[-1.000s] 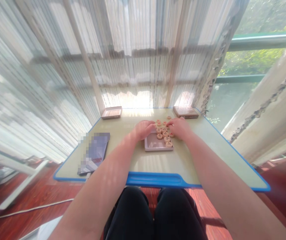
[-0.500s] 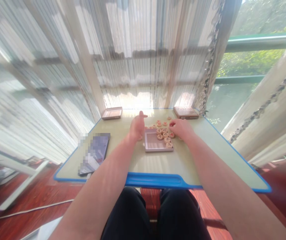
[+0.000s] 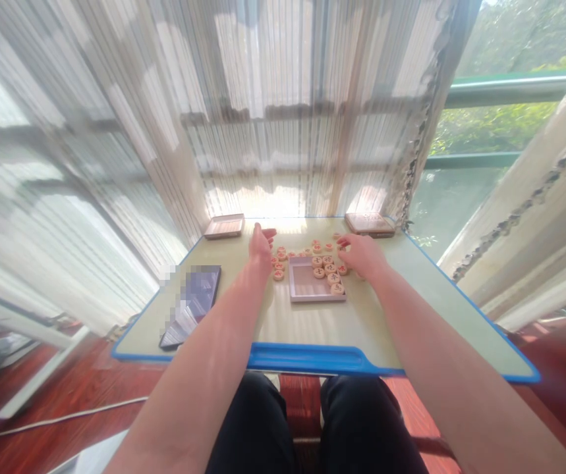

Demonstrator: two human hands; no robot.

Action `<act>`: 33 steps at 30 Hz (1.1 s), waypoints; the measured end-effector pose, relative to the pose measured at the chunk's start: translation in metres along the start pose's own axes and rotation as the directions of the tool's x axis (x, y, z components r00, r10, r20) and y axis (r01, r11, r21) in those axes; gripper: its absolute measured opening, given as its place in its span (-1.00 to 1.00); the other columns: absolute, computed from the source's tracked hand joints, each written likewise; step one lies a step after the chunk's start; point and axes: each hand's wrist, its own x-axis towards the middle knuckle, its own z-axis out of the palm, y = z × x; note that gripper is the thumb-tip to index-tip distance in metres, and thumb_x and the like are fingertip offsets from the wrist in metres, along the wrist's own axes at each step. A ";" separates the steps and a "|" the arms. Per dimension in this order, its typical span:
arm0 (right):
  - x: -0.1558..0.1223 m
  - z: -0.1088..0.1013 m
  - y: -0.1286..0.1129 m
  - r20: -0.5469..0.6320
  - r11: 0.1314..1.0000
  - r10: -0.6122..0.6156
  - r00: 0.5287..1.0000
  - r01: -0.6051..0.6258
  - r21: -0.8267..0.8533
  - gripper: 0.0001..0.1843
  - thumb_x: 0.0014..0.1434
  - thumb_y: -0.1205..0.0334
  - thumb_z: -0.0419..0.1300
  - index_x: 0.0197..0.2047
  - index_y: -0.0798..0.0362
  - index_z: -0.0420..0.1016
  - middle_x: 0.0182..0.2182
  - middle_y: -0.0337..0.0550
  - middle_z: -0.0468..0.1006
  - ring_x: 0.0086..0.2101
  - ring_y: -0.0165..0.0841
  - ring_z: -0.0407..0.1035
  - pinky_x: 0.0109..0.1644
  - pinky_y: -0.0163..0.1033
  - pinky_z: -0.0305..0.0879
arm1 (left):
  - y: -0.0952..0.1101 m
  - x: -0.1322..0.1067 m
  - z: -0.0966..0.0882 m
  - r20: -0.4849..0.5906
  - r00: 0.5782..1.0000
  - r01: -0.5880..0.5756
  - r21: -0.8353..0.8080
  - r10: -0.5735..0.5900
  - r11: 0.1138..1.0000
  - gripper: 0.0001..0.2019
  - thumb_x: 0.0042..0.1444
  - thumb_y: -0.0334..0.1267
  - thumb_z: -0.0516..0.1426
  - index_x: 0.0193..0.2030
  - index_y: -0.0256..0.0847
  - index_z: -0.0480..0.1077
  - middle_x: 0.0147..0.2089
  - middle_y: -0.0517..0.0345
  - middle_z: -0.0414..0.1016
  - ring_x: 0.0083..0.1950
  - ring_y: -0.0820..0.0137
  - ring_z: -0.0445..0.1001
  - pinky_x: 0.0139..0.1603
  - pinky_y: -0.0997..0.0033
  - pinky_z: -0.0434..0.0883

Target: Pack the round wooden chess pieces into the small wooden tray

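A small square tray lies in the middle of the table, with several round wooden game pieces stacked along its right side. More pieces lie loose on the table left of and behind the tray. My left hand stands on its edge left of the tray, fingers stretched forward, holding nothing. My right hand rests at the tray's right far corner, fingers curled down over the pieces; whether it grips one is hidden.
The table has a blue rim. A dark phone lies at the left. Two flat box halves sit at the far edge, one on the left and one on the right. Sheer curtains hang close behind.
My left hand moved off the tray to the left and opened onto its edge, uncovering loose pieces beside the tray. My right hand stayed at the tray's right corner.
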 end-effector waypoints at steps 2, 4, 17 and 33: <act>-0.001 -0.004 -0.002 -0.034 0.999 0.009 0.999 -0.008 0.031 -0.68 0.05 0.33 0.14 -0.11 0.04 0.56 -0.14 -0.11 0.61 -0.09 -0.17 0.40 -0.01 -0.14 0.28 | 0.000 0.000 0.000 -0.014 0.997 -0.068 0.077 0.070 0.995 -0.39 0.19 0.16 -0.27 -0.20 -0.23 0.43 0.06 -0.09 0.48 0.01 0.26 0.47 -0.11 0.32 0.43; -0.001 -0.007 -0.004 -0.067 0.998 0.019 0.998 -0.016 0.057 -0.69 0.06 0.33 0.13 -0.12 0.06 0.57 -0.13 -0.07 0.61 -0.12 -0.18 0.42 -0.01 -0.15 0.28 | 0.000 -0.002 0.002 0.009 0.986 -0.167 0.142 0.167 0.976 -0.47 0.17 0.12 -0.18 -0.20 -0.23 0.44 0.04 -0.06 0.50 -0.02 0.25 0.47 -0.16 0.33 0.44; -0.013 -0.011 -0.026 -0.162 0.897 -0.249 0.955 0.290 0.334 -0.81 0.06 0.31 0.19 -0.21 0.07 0.54 -0.25 -0.12 0.59 -0.27 -0.33 0.45 -0.13 -0.23 0.35 | 0.015 -0.039 0.017 0.492 0.855 -0.148 -0.075 0.166 0.986 -0.66 -0.04 -0.08 0.26 -0.25 -0.33 0.49 -0.25 -0.05 0.56 -0.29 0.40 0.47 -0.32 0.37 0.49; -0.016 -0.011 -0.031 -0.161 0.864 -0.345 0.925 0.380 0.330 -0.78 0.01 0.31 0.27 -0.21 0.08 0.52 -0.30 -0.14 0.54 -0.32 -0.37 0.42 -0.20 -0.26 0.34 | 0.021 -0.049 0.019 0.651 0.755 -0.143 0.050 0.077 0.988 -0.63 -0.08 0.01 0.27 -0.32 -0.32 0.53 -0.38 0.03 0.51 -0.41 0.46 0.41 -0.48 0.48 0.40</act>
